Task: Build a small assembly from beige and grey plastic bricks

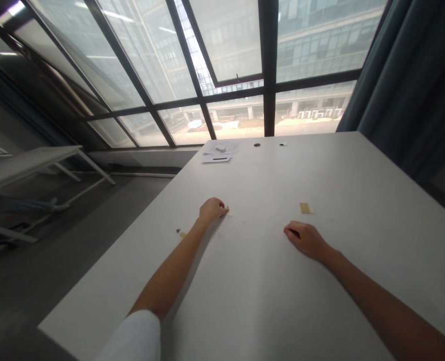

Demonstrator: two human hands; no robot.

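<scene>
My left hand reaches over the white table, with thumb and fingertips pinched on a small yellowish piece. A pale scrap lies just under those fingertips, too small to make out. My right hand rests on the tabletop with its fingers curled in, and nothing shows in it. Just beyond it lies a flat tan striped piece with a whitish right edge. Beside my left forearm are a small dark object and a yellowish strip, partly hidden by the arm.
The white table runs up to the windows. Papers with a small whitish item on top lie at its far left corner. Two small dark round spots are near the far edge. A second table stands at left; a dark curtain hangs at right.
</scene>
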